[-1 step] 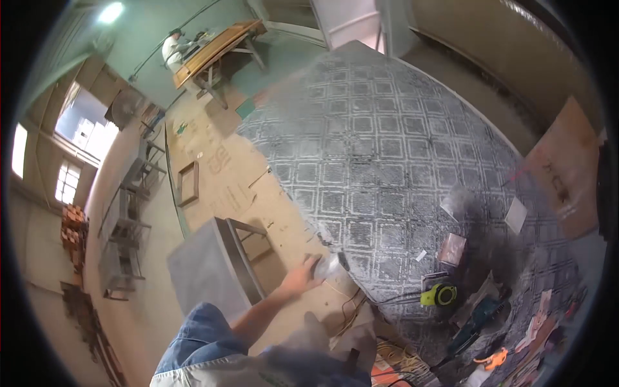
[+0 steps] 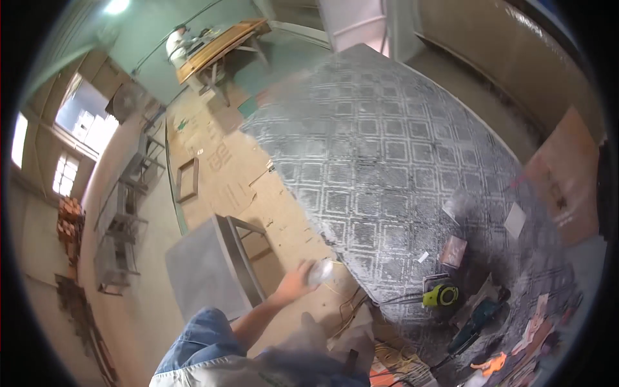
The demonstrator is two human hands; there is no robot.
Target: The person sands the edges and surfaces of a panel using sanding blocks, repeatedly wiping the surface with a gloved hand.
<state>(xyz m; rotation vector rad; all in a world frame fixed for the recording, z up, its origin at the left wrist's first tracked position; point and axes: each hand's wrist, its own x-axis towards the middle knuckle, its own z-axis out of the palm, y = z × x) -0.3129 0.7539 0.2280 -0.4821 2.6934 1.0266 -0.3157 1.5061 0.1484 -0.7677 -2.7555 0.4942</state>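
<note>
My left hand (image 2: 293, 285) reaches forward past the grey-topped table. Its fingers are closed around a pale, translucent object (image 2: 320, 272), too blurred to name, perhaps of clear plastic. The hand is above the cardboard-covered floor, just left of the near corner of the large grey square-patterned surface (image 2: 361, 180). My right hand is out of view. On the patterned surface to the right lie a yellow-green and black power tool (image 2: 440, 295) with a cord, a reddish-brown block (image 2: 452, 251) and a small white piece (image 2: 423, 257).
A grey-topped table (image 2: 209, 267) stands close to my left arm. At right lie a dark teal power tool (image 2: 478, 322) and an orange tool (image 2: 491, 364). Loose cords (image 2: 351, 313) trail near my body. A wooden frame (image 2: 187, 179) lies on the floor. Far off, a person (image 2: 175, 45) works at a wooden table.
My left hand has drawn back slightly left and toward me with the translucent object, moving away from the patterned surface's edge. My view has shifted a little.
</note>
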